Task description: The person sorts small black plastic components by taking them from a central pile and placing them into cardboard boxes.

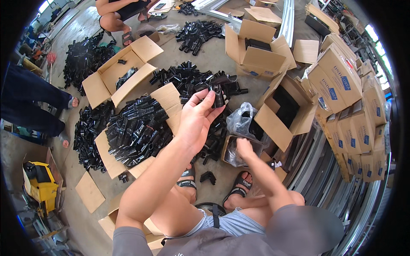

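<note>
In front of me my left hand (198, 115) is raised, its thumb and fingers closed round a short black corner connector (218, 97). Lower and to the right, my right hand (244, 150) is closed at a small carton (225, 148) lined with a clear plastic bag (240, 121). Its fingertips are partly hidden, so I cannot make out what they grip. Behind my left hand spreads a heap of black connectors (181, 79). One loose L-shaped connector (208, 177) lies on the floor between my feet.
Open cartons stand at the left (100, 83), far right (260, 59) and near right (275, 121). A big black pile (139, 128) sits on cardboard. Stacked boxes (352, 132) and long metal profiles (316, 170) border the right. Two people (115, 15) (32, 98) are nearby.
</note>
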The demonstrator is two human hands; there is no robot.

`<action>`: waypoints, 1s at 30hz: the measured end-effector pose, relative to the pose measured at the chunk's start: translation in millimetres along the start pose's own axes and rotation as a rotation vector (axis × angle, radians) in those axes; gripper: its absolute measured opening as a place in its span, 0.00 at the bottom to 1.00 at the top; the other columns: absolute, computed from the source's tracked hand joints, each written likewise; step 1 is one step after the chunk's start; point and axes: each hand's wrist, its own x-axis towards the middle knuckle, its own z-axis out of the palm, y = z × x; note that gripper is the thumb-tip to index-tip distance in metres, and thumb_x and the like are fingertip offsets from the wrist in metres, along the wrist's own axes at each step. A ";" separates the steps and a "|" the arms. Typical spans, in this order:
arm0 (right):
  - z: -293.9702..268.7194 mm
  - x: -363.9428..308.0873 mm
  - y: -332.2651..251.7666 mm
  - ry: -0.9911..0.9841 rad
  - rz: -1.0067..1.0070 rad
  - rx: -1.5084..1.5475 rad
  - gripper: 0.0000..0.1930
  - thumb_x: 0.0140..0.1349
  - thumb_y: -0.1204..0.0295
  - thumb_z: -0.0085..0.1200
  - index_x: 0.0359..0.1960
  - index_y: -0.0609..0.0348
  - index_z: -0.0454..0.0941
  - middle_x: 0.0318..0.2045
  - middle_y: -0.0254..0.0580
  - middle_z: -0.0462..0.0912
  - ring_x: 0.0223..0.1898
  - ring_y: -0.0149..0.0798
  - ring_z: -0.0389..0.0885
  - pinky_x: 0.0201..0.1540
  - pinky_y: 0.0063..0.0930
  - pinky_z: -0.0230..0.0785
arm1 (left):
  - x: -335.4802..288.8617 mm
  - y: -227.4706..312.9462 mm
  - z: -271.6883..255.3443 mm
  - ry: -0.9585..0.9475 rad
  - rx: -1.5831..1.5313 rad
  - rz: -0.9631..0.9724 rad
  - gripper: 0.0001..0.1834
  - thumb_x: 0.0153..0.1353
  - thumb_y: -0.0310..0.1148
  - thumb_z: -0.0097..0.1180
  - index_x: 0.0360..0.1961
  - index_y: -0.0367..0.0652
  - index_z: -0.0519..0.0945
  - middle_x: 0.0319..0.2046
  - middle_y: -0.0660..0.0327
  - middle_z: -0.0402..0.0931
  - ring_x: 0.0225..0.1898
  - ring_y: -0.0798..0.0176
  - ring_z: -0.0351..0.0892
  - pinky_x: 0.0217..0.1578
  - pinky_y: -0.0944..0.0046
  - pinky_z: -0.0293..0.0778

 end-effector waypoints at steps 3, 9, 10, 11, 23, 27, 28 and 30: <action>-123.8 12.9 -49.2 0.176 -0.199 0.166 0.04 0.58 0.75 0.59 0.33 0.60 0.83 0.35 0.56 0.87 0.39 0.58 0.87 0.44 0.49 0.79 | -4.2 -3.1 1.7 0.015 -0.016 -0.004 0.09 0.72 0.33 0.57 0.49 0.43 0.77 0.47 0.60 0.82 0.50 0.62 0.82 0.60 0.56 0.78; -315.3 -61.2 -152.0 0.189 -0.358 1.275 0.08 0.65 0.79 0.62 0.46 0.66 0.83 0.36 0.41 0.88 0.37 0.29 0.86 0.40 0.23 0.79 | -13.8 -18.1 21.1 0.013 0.013 0.026 0.11 0.70 0.31 0.59 0.51 0.45 0.75 0.47 0.62 0.80 0.50 0.64 0.81 0.58 0.55 0.78; -321.2 -72.0 -157.4 0.197 -0.359 1.275 0.08 0.65 0.79 0.62 0.46 0.66 0.83 0.36 0.41 0.88 0.37 0.29 0.86 0.40 0.23 0.79 | -17.0 -20.6 25.7 0.028 0.030 0.032 0.12 0.70 0.30 0.60 0.51 0.45 0.74 0.47 0.62 0.80 0.51 0.64 0.81 0.58 0.56 0.77; -327.9 -83.7 -159.3 0.247 -0.353 1.306 0.09 0.65 0.79 0.63 0.46 0.66 0.83 0.37 0.41 0.89 0.36 0.28 0.86 0.40 0.22 0.79 | -20.2 -23.7 34.0 0.031 0.045 0.031 0.12 0.70 0.30 0.60 0.52 0.45 0.73 0.48 0.62 0.80 0.51 0.65 0.81 0.57 0.57 0.76; -316.1 -111.5 -155.3 0.508 -0.262 1.449 0.08 0.62 0.78 0.67 0.43 0.64 0.87 0.37 0.37 0.89 0.35 0.23 0.84 0.36 0.18 0.76 | -44.6 -56.8 72.2 -0.016 0.064 0.240 0.14 0.65 0.20 0.63 0.50 0.36 0.75 0.47 0.55 0.84 0.48 0.67 0.83 0.53 0.66 0.78; -313.9 -112.2 -153.4 0.607 -0.288 1.451 0.07 0.62 0.78 0.67 0.42 0.63 0.88 0.34 0.33 0.88 0.32 0.21 0.81 0.34 0.17 0.73 | -45.3 -59.7 76.5 -0.049 0.062 0.278 0.14 0.64 0.19 0.64 0.49 0.37 0.76 0.46 0.55 0.84 0.48 0.67 0.83 0.53 0.66 0.78; -314.6 -112.7 -153.2 0.630 -0.290 1.458 0.07 0.62 0.78 0.67 0.42 0.64 0.88 0.33 0.33 0.88 0.31 0.21 0.80 0.34 0.17 0.72 | -45.1 -61.1 77.9 -0.052 0.062 0.291 0.14 0.64 0.18 0.64 0.49 0.37 0.76 0.46 0.56 0.84 0.48 0.68 0.82 0.53 0.67 0.78; -315.4 -113.4 -153.1 0.650 -0.292 1.477 0.07 0.62 0.78 0.67 0.42 0.64 0.88 0.33 0.33 0.88 0.32 0.21 0.80 0.34 0.17 0.72 | -44.6 -62.8 80.7 -0.057 0.064 0.304 0.14 0.64 0.17 0.64 0.49 0.37 0.77 0.46 0.56 0.84 0.48 0.68 0.82 0.52 0.67 0.78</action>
